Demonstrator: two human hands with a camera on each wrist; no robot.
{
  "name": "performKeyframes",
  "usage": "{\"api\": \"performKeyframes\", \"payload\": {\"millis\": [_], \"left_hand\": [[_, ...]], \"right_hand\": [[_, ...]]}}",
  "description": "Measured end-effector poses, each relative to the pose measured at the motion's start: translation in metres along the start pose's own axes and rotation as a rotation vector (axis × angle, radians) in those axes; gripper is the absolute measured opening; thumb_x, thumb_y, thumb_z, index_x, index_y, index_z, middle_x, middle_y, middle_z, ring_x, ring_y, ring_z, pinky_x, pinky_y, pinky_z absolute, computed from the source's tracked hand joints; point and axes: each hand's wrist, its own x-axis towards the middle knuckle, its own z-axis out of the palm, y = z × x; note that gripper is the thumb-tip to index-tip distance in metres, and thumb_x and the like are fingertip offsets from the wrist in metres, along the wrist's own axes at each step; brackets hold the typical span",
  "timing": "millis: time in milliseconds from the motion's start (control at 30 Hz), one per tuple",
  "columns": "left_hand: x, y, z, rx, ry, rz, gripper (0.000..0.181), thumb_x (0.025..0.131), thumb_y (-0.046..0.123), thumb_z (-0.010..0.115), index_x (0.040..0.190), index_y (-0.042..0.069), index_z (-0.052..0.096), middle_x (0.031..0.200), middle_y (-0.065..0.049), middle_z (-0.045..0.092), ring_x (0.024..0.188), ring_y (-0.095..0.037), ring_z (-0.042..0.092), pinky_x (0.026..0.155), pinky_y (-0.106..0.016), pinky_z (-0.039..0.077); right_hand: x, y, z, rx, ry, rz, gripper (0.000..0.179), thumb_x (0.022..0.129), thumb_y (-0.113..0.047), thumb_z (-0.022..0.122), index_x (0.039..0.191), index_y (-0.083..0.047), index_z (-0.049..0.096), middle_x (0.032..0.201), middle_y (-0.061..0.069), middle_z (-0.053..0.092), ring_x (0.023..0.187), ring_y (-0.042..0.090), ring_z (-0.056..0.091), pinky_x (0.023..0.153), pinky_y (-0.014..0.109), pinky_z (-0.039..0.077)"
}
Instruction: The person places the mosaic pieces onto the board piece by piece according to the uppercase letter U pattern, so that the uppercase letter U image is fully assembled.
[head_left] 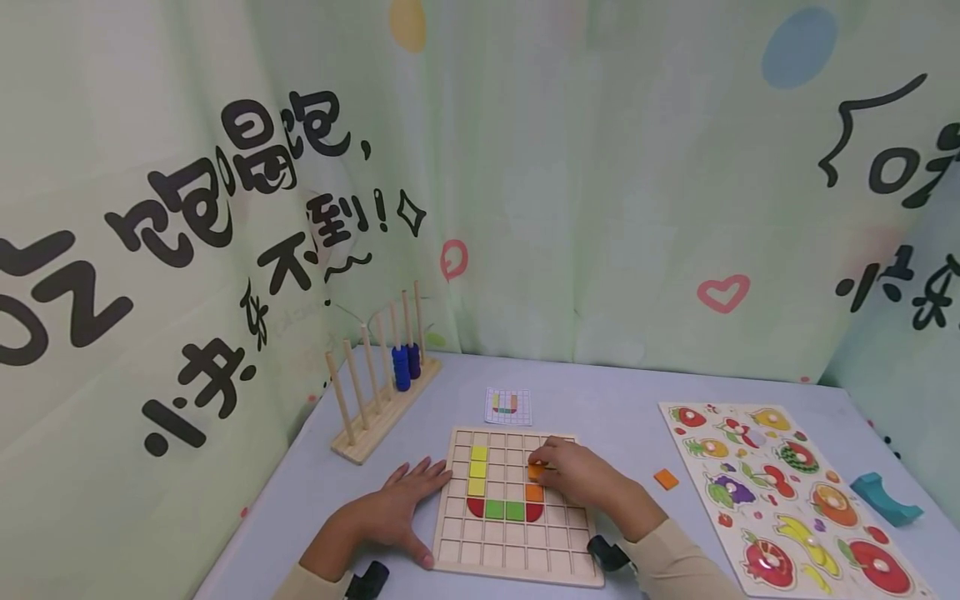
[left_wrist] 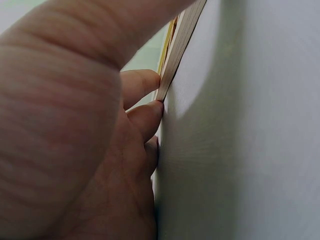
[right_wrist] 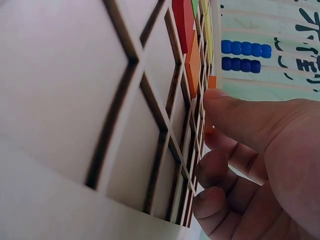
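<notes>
A wooden grid board (head_left: pixel 487 554) lies on the table. Three yellow square tiles (head_left: pixel 477 469) run down its left part to a red rounded tile (head_left: pixel 475 507). Two green tiles (head_left: pixel 505 510) lead across to another red tile (head_left: pixel 534 512), with an orange tile (head_left: pixel 534 492) above that. My right hand (head_left: pixel 581 477) pinches a second orange square tile (head_left: pixel 536 472) between thumb and fingers, right over the grid just above the seated orange one. With fingers spread, my left hand (head_left: pixel 393 510) rests on the table, its fingertips and thumb at the board's left edge.
A small pattern card (head_left: pixel 507 407) lies behind the board. Back left stands a wooden peg rack (head_left: pixel 386 414) with blue beads (head_left: pixel 401 368). To the right are a loose orange tile (head_left: pixel 666 479), a fruit picture board (head_left: pixel 757 508) and a teal curved block (head_left: pixel 887 500).
</notes>
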Motion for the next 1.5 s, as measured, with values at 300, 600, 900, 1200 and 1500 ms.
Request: {"api": "performKeyframes", "payload": {"millis": [300,600,900,1200,1500], "left_hand": [[0.0001,0.0018,0.0000,-0.004,-0.002,-0.006,0.123,0.054,0.067,0.083,0.155,0.022,0.030,0.161,0.003,0.019,0.148,-0.023,0.005,0.116,-0.052,-0.001],[0.0016,0.0020,-0.0009,-0.002,-0.003,-0.011,0.121,0.054,0.065,0.084,0.154,0.023,0.030,0.161,0.003,0.019,0.148,-0.023,0.005,0.116,-0.052,-0.001],[0.0011,0.0053,-0.0012,-0.006,-0.007,-0.022,0.121,0.054,0.065,0.084,0.154,0.023,0.030,0.161,0.004,0.019,0.148,-0.023,0.004,0.116,-0.051,-0.001],[0.0016,0.0046,-0.0012,0.000,-0.005,-0.027,0.121,0.054,0.065,0.084,0.154,0.023,0.030,0.161,0.003,0.019,0.148,-0.023,0.005,0.116,-0.051,-0.001],[0.0019,0.0006,0.0002,-0.008,-0.008,-0.023,0.122,0.053,0.065,0.084,0.154,0.024,0.030,0.161,0.004,0.018,0.148,-0.023,0.004,0.116,-0.052,-0.001]], "right_hand": [[0.0017,-0.0005,0.0015,-0.001,0.008,-0.015,0.022,0.092,-0.012,0.066,0.113,-0.012,0.070,0.107,-0.005,0.059,0.095,0.014,0.056,0.090,0.041,0.050],[0.0024,0.0009,0.0045,-0.036,0.011,-0.034,0.022,0.090,-0.013,0.068,0.112,-0.014,0.071,0.101,-0.008,0.056,0.087,0.009,0.053,0.085,0.036,0.051],[0.0021,-0.0005,0.0032,-0.070,0.025,-0.069,0.021,0.091,-0.012,0.068,0.111,-0.013,0.071,0.100,-0.007,0.057,0.087,0.010,0.053,0.086,0.037,0.051],[0.0024,-0.0009,0.0031,-0.068,0.030,-0.076,0.021,0.091,-0.011,0.068,0.112,-0.012,0.071,0.102,-0.006,0.057,0.089,0.011,0.054,0.088,0.038,0.051],[-0.0042,0.0015,0.0008,-0.051,0.027,-0.041,0.021,0.091,-0.013,0.067,0.112,-0.011,0.070,0.103,-0.005,0.058,0.090,0.013,0.054,0.089,0.040,0.051]]}}
